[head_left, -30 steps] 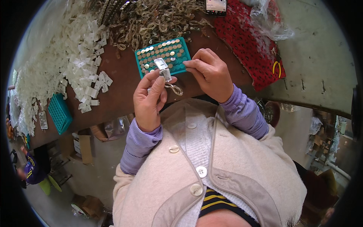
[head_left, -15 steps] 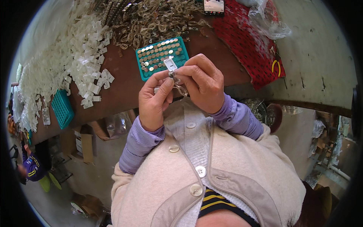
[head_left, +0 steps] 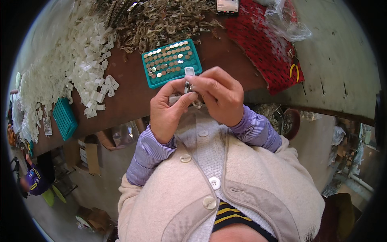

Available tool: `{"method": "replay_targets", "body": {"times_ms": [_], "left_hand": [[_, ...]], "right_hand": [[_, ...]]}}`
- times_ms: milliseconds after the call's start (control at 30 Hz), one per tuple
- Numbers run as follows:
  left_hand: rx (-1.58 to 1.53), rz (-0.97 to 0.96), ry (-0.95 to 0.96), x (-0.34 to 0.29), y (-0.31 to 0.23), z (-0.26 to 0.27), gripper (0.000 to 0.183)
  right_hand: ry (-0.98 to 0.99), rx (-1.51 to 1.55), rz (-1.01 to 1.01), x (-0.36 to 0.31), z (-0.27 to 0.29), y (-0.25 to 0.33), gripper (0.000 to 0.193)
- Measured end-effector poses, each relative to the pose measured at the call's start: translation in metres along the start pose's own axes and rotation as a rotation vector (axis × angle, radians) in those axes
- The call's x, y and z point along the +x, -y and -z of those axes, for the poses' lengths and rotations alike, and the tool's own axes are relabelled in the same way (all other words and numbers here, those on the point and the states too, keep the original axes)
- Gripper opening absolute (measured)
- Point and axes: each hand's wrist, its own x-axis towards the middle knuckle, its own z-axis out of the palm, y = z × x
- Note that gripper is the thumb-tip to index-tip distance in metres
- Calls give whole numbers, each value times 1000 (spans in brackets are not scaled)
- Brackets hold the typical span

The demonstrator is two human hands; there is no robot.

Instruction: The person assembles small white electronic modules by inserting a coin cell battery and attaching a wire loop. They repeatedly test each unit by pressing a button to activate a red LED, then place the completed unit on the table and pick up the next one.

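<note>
Close in front of my chest, my left hand [head_left: 166, 115] pinches a small white plastic case [head_left: 189, 71] between thumb and fingers. Its tray-like end points away from me, and a dark and metallic part shows lower down. Another white piece [head_left: 174, 99] is tucked in the same hand. My right hand [head_left: 223, 97] has its thumb and fingertips closed on the case from the other side. A thin coiled wire [head_left: 197, 104] hangs below the fingertips. Just beyond my hands lies a teal tray [head_left: 152, 83] with rows of shiny round coin-like discs [head_left: 173, 51].
White plastic pieces [head_left: 94, 68] are heaped at the left, beside a second teal tray [head_left: 64, 119]. Coiled wires [head_left: 165, 22] pile up at the back. A phone [head_left: 227, 6], red patterned cloth [head_left: 258, 44], yellow-handled pliers [head_left: 295, 72] and a clear bag [head_left: 286, 24] are at right.
Both hands have shifted slightly right and nearer to me with the case. The case now stands more upright, and more of the white piece in my left hand shows.
</note>
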Motion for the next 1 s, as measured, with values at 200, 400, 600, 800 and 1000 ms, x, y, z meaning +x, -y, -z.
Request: {"method": "replay_targets", "body": {"times_ms": [200,400,600,800,1000], "left_hand": [[-109,39,-110,1,-2,27,24],[-188,44,-163,4,-3,41,24],[-49,42,-162,6,-3,24,28],[17,21,-9,4,-9,2,27],[73,-88,-5,4,-8,-3,25]], "right_hand": [[-61,223,-90,15,-24,-15,27],[114,-290,121,26,-41,-42,16],[15,0,22,21,-31,-32,21],[-44,89,-1,11,-4,-14,22],[-29,53,-4,-1,3,-7,21]]}}
